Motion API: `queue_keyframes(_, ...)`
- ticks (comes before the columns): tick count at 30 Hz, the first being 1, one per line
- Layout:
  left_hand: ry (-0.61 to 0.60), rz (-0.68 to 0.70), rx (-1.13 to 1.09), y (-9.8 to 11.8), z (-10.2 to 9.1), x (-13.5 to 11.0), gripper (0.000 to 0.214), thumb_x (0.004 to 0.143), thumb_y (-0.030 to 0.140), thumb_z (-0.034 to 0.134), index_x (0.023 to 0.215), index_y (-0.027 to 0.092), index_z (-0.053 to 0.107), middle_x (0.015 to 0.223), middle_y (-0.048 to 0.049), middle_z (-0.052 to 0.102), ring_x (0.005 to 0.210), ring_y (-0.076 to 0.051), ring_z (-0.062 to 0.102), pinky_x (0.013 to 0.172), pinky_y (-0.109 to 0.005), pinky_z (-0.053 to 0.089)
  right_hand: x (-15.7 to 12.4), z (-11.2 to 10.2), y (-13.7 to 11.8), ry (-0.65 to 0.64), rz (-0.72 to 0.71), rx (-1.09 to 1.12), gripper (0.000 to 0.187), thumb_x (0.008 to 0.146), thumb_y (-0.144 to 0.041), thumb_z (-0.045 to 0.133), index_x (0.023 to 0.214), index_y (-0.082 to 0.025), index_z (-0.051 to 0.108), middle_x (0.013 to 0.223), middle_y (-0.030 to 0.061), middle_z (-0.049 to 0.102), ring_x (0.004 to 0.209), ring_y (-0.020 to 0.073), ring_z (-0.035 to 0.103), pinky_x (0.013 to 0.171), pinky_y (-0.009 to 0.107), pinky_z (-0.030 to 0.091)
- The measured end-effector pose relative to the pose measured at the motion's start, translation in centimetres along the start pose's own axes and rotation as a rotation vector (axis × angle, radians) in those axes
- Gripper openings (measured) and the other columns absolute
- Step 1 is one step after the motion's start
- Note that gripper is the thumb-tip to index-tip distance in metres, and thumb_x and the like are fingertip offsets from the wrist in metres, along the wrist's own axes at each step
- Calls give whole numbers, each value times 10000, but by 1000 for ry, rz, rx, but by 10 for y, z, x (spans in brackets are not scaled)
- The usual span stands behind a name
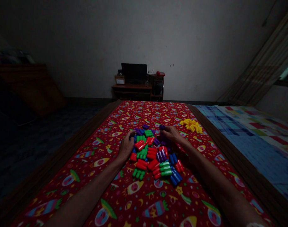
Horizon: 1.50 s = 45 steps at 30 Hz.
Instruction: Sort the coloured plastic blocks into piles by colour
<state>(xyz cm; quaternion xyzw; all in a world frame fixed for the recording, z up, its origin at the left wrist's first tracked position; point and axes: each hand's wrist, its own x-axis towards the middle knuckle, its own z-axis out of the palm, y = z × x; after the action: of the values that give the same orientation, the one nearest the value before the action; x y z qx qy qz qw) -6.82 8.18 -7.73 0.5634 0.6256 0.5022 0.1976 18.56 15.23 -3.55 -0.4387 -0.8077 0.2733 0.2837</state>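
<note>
A pile of small plastic toy blocks (142, 154) in red, green, blue and purple lies in front of me on a patterned red cloth (134, 187). My left hand (126, 145) rests against the pile's left edge, cupped and open, its fingertips close to some purple blocks (138, 131). At the pile's far right side, my right hand (172, 134) pinches a purple block (162, 127) between thumb and fingers. Other purple blocks lie below that hand in shadow. A group of yellow blocks (191, 125) sits apart, beyond my right hand.
Dark wooden edges (202, 126) border the cloth. To the right is a surface with a blue and patchwork cover (231, 135). Against the far wall stands a desk (132, 88) with a black monitor (134, 73) and a red telephone (160, 73). A wooden cabinet (27, 85) stands left.
</note>
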Motion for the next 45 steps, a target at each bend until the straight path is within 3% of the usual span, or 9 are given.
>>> queue_keyframes(7,-14,13,10,-1,-1,1,426,740,163,410,1105,185,628,1134,-82,688,1081,-223,625,1010,-405,449,10,-31,39,216,247,-58,354,789,-382,561,523,-149,550,466,-5,513,480,113,488,446,206,267)
queue_keyframes(11,-16,10,-8,-3,0,2,430,727,165,419,1104,188,626,1151,-84,680,1093,-229,619,1013,-412,447,12,-31,58,275,299,81,239,812,-328,543,744,-128,655,609,40,650,526,132,570,470,199,355)
queue_keyframes(14,-14,9,0,0,-1,1,430,723,165,423,1102,186,625,1137,-83,684,1085,-228,623,1014,-407,446,10,-32,62,287,239,6,223,823,-299,526,823,-125,667,661,42,673,574,140,595,509,201,384)
queue_keyframes(18,-21,5,18,4,-3,0,435,711,155,430,1097,191,626,1125,-77,690,1077,-227,625,1014,-403,447,6,-28,42,217,102,-156,300,875,-293,460,750,-135,682,679,38,678,639,154,607,556,209,379)
queue_keyframes(26,-6,15,-2,-2,-2,2,411,718,156,439,1076,202,637,1131,-65,693,1092,-222,624,1022,-404,446,-1,16,-18,-129,-111,-324,261,805,-285,636,1028,-175,714,884,64,717,791,183,631,673,235,415)
queue_keyframes(34,-9,9,-14,-1,-1,2,420,711,141,432,1074,193,637,1137,-73,693,1090,-222,627,1024,-405,446,28,-20,27,219,118,-255,268,805,-251,550,970,-175,747,821,34,733,762,178,645,640,229,436)
queue_keyframes(38,-2,5,-22,-3,-1,3,420,703,137,437,1064,197,644,1125,-64,698,1090,-217,626,1026,-397,445,56,-37,46,205,184,-428,307,870,-278,486,1004,-147,729,864,81,732,778,194,647,643,240,440)
queue_keyframes(42,-15,8,-20,-3,-3,2,424,705,130,434,1069,199,641,1127,-56,698,1093,-207,626,1031,-383,441,88,-39,52,98,81,-591,356,896,-311,513,1185,-154,649,1092,132,693,969,223,626,789,267,450)
queue_keyframes(45,-33,9,-10,-1,-4,1,428,714,131,431,1083,197,637,1145,-59,690,1104,-213,620,1037,-390,436,103,-35,55,-1,22,-595,344,830,-300,625,1156,-196,668,1136,105,681,980,212,620,808,251,443)
